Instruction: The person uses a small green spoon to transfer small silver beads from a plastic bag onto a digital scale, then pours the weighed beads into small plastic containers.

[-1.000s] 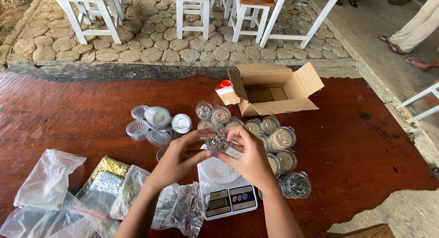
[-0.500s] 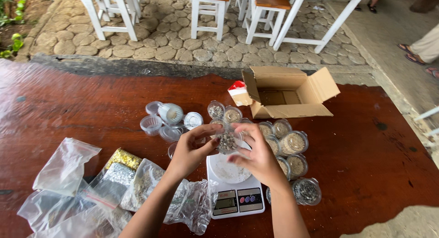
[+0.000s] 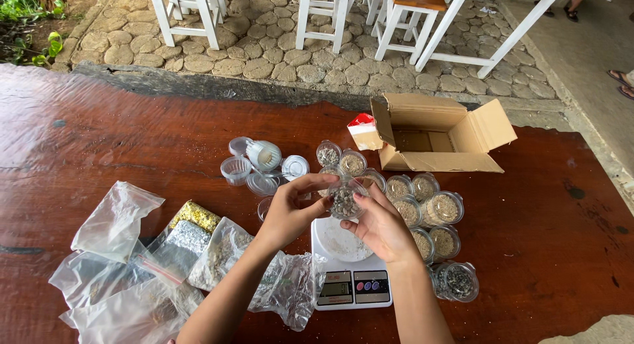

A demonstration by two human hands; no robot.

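A small clear cup of gravelly bits sits pinched between the left hand and right hand, each grip closed on its rim, just above the scale. It looks light, thin-walled and spillable; best held by the sides. Filled cups cluster right of the scale; bags lie left on the table.
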